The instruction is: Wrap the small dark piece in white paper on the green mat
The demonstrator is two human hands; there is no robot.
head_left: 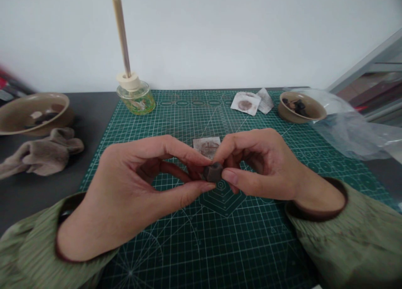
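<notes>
1. Not a single word, brand or number clear enough to read.
2. On the green mat (176,128): printed in white, a row of ovals (182,103) along the far edge, with marks inside too small to read.
3. Near the middle of the same mat: nested hexagons (224,203), with tiny marks, likewise unreadable.
4. On the glass bottle (138,105): a blurred pattern, impossible to tell as lettering or picture.

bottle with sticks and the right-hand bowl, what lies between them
Two stained papers on the green mat, nearer the bowl than the bottle; the head view shows it.
</notes>
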